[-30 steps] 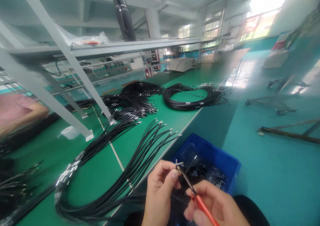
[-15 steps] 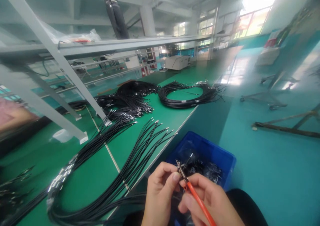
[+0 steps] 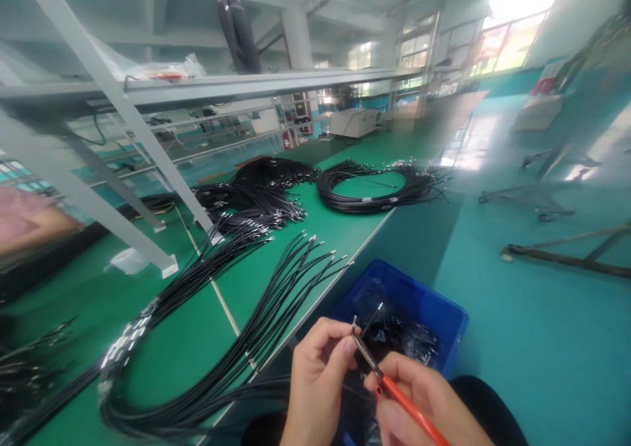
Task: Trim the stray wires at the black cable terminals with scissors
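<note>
Left hand (image 3: 315,377), back turned outward and fingers curled, pinches a slim, pale-tipped wire end (image 3: 354,324) between thumb and forefinger. From the wire's four o'clock, the right hand (image 3: 426,393), fingers bent, grips an orange-red-handled metal tool (image 3: 413,408) slantwise, its narrow nose at the wire. At three o'clock, behind the hands, sits a blue plastic bin (image 3: 436,301); toward nine, long black cables (image 3: 187,403) curve across a green-topped bench (image 3: 172,354).
</note>
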The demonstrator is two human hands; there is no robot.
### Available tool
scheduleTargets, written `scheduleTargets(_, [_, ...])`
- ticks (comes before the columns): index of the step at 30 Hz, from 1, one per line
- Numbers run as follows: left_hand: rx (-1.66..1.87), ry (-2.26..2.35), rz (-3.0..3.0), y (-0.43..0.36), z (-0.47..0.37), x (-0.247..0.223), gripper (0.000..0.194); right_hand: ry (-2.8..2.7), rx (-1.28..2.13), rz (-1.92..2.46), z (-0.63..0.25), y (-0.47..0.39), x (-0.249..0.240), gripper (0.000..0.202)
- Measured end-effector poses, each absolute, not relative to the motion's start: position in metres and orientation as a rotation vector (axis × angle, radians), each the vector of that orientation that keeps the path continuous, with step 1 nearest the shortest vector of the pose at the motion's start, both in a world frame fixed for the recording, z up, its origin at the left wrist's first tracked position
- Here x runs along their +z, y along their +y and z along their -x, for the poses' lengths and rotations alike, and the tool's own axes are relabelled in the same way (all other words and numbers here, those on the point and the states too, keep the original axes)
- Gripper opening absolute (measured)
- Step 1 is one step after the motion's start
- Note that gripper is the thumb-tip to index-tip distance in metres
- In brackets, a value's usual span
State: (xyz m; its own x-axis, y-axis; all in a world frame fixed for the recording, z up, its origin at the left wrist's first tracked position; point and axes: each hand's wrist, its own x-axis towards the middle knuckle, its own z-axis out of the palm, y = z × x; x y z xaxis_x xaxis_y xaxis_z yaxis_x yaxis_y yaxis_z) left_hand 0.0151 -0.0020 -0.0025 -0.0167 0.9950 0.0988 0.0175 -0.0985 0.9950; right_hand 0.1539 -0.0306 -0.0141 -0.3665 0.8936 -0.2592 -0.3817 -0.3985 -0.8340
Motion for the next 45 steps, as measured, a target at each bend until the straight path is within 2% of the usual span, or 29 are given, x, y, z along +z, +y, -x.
scheduleTargets(14, [1.268,1.229,-1.547,-0.002,-0.016,-0.005,0.013,-1.02,1.95,0.976,-0.158,-0.021,-0.009,0.047])
scheduleTargets(20, [1.216,1.283,-1.456,-0.002,-0.018,-0.004,0.011,-1.055,1.738,1.111,-0.162,-0.031,-0.022,0.028])
scheduleTargets(26, [1.166,1.322,-1.619,-0.006,-0.021,0.0,0.01,-0.927,1.226,1.146,-0.159,-0.024,-0.015,0.038])
scheduleTargets(30, [1.144,1.314,-1.747,-0.01,-0.024,0.004,0.012,-0.898,1.217,1.055,-0.155,-0.017,-0.008,0.033])
scheduleTargets(36, [1.088,1.404,-1.953,-0.015,-0.03,0.003,0.013,-0.77,1.275,1.044,-0.15,-0.012,0.0,0.038])
scheduleTargets(45, [1.112,1.522,-1.971,-0.018,-0.032,0.0,0.015,-0.729,1.052,1.156,-0.134,-0.019,0.003,0.028])
